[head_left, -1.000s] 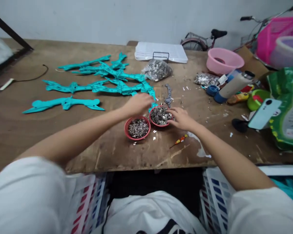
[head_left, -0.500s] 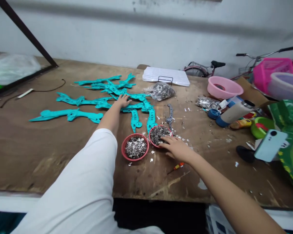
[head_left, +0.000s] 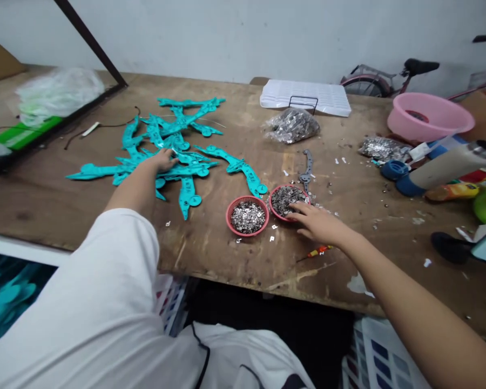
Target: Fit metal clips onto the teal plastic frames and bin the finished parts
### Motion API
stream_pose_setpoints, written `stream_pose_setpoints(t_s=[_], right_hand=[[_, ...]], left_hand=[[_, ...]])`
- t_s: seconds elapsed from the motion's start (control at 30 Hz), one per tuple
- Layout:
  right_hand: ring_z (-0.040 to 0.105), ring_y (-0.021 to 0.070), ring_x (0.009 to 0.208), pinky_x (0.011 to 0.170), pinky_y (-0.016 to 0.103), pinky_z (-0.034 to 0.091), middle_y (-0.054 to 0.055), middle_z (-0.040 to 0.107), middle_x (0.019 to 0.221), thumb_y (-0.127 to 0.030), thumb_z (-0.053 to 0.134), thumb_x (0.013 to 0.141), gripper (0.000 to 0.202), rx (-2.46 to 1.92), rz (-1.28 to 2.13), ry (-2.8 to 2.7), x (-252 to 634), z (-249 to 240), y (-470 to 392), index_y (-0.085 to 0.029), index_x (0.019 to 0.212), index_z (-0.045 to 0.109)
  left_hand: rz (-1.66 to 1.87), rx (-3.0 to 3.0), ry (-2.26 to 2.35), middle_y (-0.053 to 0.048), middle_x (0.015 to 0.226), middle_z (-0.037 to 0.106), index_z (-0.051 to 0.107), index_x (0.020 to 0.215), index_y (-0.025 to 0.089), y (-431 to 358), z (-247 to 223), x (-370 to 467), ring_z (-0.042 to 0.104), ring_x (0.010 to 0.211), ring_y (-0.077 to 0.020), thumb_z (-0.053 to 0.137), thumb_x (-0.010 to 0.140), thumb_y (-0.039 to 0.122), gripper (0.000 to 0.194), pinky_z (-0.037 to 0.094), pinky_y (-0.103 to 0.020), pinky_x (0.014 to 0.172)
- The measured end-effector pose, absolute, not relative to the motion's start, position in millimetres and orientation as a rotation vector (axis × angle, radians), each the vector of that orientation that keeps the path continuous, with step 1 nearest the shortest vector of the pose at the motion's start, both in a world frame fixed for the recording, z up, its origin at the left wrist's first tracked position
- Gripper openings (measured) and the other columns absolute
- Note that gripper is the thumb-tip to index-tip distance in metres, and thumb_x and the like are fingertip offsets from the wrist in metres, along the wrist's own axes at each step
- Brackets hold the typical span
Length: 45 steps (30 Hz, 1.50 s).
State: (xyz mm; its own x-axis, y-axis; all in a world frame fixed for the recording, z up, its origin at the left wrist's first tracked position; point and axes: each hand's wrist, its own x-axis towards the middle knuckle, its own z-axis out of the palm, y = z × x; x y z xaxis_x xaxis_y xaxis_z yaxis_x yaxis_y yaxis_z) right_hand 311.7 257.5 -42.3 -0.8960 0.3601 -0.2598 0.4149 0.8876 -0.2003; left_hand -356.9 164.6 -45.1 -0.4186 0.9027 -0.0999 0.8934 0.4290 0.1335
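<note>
Turquoise plastic strips (head_left: 188,197) with round ends lie in a loose, crossing pile on the table. My left hand (head_left: 164,160) rests on top of the pile, fingers spread over the parts rather than closed. One turquoise strip (head_left: 243,166) lies apart, to the right of that hand. Two small red baskets of tiny metal pieces stand close together: a left basket (head_left: 228,219) and a right basket (head_left: 271,204). My right hand (head_left: 318,222) is at the right basket's near edge, fingers stretched out, and its fingertips reach over the rim. A grey strip (head_left: 306,170) lies just behind this basket.
A red-yellow screwdriver (head_left: 318,252) lies near my right hand, among loose metal bits. Farther back are a bag of metal parts (head_left: 294,126) and a white ribbed tray (head_left: 308,96). On the right stand a pink basin (head_left: 429,116) and a lying bottle (head_left: 449,166).
My left hand has moved left with the turquoise strips, which are now bunched closer together; one strip stays behind near the baskets. My right hand remains at the right basket. The view has shifted.
</note>
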Motion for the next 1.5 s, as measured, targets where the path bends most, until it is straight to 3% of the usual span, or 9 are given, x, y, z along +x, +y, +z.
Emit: stream_pose_setpoints(t_s=[0.23, 0.37, 0.53, 0.67, 0.77, 1.03, 1.23, 1.37, 1.5], right_hand=[[0.056, 0.0505, 0.188, 0.151, 0.078, 0.055, 0.018, 0.053, 0.205, -0.022, 0.087, 0.112, 0.072, 0.551, -0.468, 2.895, 322.6, -54.8, 269.9, -0.03, 0.183, 0.08], [0.057, 0.0521, 0.187, 0.151, 0.08, 0.054, 0.022, 0.054, 0.203, -0.028, 0.086, 0.113, 0.069, 0.515, -0.461, 2.925, 328.2, -64.8, 277.1, -0.025, 0.181, 0.08], [0.053, 0.0528, 0.189, 0.153, 0.082, 0.051, 0.024, 0.053, 0.204, -0.032, 0.084, 0.114, 0.066, 0.468, -0.445, 2.955, 333.4, -74.4, 283.3, -0.024, 0.179, 0.081], [0.051, 0.0524, 0.191, 0.154, 0.082, 0.05, 0.024, 0.052, 0.205, -0.033, 0.082, 0.115, 0.066, 0.458, -0.43, 2.952, 334.7, -74.5, 282.9, -0.023, 0.18, 0.08], [0.051, 0.0527, 0.19, 0.154, 0.082, 0.05, 0.025, 0.052, 0.204, -0.03, 0.083, 0.114, 0.067, 0.49, -0.411, 2.938, 333.7, -71.9, 279.5, -0.022, 0.181, 0.079], [0.048, 0.052, 0.193, 0.154, 0.081, 0.05, 0.024, 0.048, 0.206, -0.025, 0.088, 0.112, 0.073, 0.524, -0.406, 2.914, 330.4, -68.4, 269.6, -0.023, 0.184, 0.078], [0.044, 0.0513, 0.194, 0.155, 0.08, 0.05, 0.019, 0.045, 0.209, -0.024, 0.09, 0.111, 0.078, 0.568, -0.432, 2.87, 332.7, -65.8, 262.0, -0.029, 0.188, 0.076], [0.043, 0.0518, 0.194, 0.151, 0.081, 0.054, 0.018, 0.042, 0.21, -0.022, 0.089, 0.112, 0.08, 0.609, -0.401, 2.833, 333.8, -61.8, 254.3, -0.031, 0.19, 0.075], [0.045, 0.0519, 0.194, 0.147, 0.082, 0.057, 0.015, 0.043, 0.211, -0.015, 0.087, 0.11, 0.083, 0.65, -0.351, 2.803, 333.0, -55.6, 244.8, -0.035, 0.19, 0.075]], left_hand=[[-0.015, 1.551, 2.488, -0.025, 0.148, 0.081, 0.075, 0.109, 0.02, 111.5, -40.3, -359.0, 0.073, 0.154, -0.0371, 0.05, 0.121, 0.037, 0.032, 0.053, -0.049, 0.149], [-0.034, 1.622, 2.366, -0.021, 0.149, 0.083, 0.078, 0.103, 0.023, 91.2, -39.2, -334.0, 0.078, 0.15, -0.0344, 0.058, 0.116, 0.039, 0.029, 0.057, -0.041, 0.143], [-0.054, 1.516, 2.453, -0.02, 0.166, 0.081, 0.087, 0.129, 0.022, 93.9, -39.3, -298.0, 0.074, 0.163, -0.0452, 0.057, 0.125, 0.057, 0.047, 0.058, -0.053, 0.144], [-0.036, 1.258, 2.633, -0.034, 0.18, 0.07, 0.071, 0.176, 0.016, 112.5, -45.9, -268.1, 0.065, 0.171, -0.0649, 0.081, 0.113, 0.086, 0.095, 0.058, -0.073, 0.142], [0.002, 1.123, 2.63, -0.04, 0.184, 0.065, 0.063, 0.185, 0.013, 125.0, -49.6, -250.9, 0.064, 0.172, -0.0679, 0.106, 0.098, 0.071, 0.113, 0.058, -0.074, 0.142], [0.427, 1.097, 2.646, -0.032, 0.173, 0.075, 0.047, 0.19, 0.009, 150.5, -21.7, -246.4, 0.079, 0.159, -0.0453, 0.083, 0.118, 0.035, 0.085, 0.065, -0.053, 0.133], [0.738, 1.392, 2.79, -0.021, 0.198, 0.057, 0.043, 0.192, 0.013, 179.8, 61.8, -281.2, 0.056, 0.185, -0.0396, 0.063, 0.13, 0.024, 0.066, 0.047, -0.05, 0.155], [0.424, 1.243, 3.045, -0.023, 0.197, 0.057, 0.024, 0.2, 0.009, 214.6, 111.9, -317.1, 0.061, 0.181, -0.0441, 0.061, 0.135, 0.02, 0.075, 0.051, -0.063, 0.15], [0.047, 0.985, 3.155, -0.014, 0.197, 0.063, 0.047, 0.192, 0.015, 259.4, 116.7, -341.2, 0.066, 0.175, -0.0297, 0.056, 0.135, 0.025, 0.058, 0.054, -0.055, 0.148]])
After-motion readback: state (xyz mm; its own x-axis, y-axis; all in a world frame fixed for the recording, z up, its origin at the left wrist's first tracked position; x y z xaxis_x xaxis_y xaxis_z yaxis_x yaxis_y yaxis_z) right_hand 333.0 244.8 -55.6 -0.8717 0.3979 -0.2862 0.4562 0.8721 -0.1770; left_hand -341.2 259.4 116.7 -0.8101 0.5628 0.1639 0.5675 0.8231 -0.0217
